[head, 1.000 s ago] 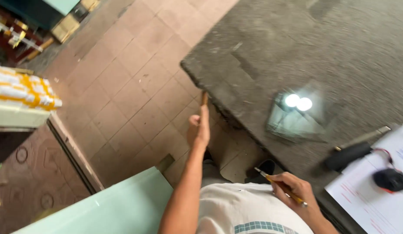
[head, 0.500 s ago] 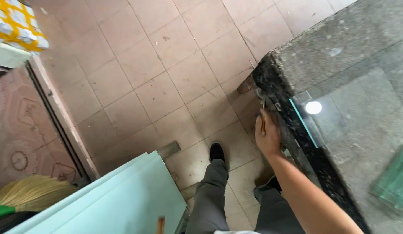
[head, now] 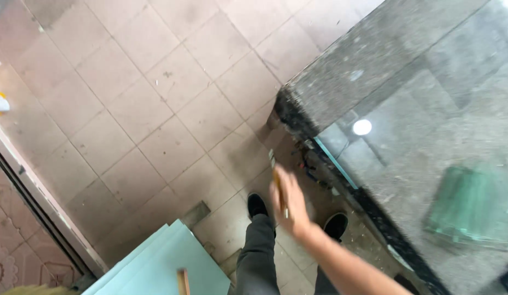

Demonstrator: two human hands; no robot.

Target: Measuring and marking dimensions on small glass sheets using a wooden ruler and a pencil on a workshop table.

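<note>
right hand [head: 289,205] closed around thin glass-cutter-like tool [head: 277,183], beside edge of stone worktable [head: 385,54] | left hand out of view | tool: judged light, stiff, narrow; grip mid-shaft | glass sheet [head: 407,136] on worktable: judged heavy, fragile, sharp-edged; take hold at long edges | pale green panels [head: 161,262] on tiled floor [head: 155,109]

The motion-blurred hand [head: 289,202] grips a thin yellowish tool [head: 278,184] of unclear kind; the pale green sheets [head: 161,267] run off the frame's bottom edge.
</note>
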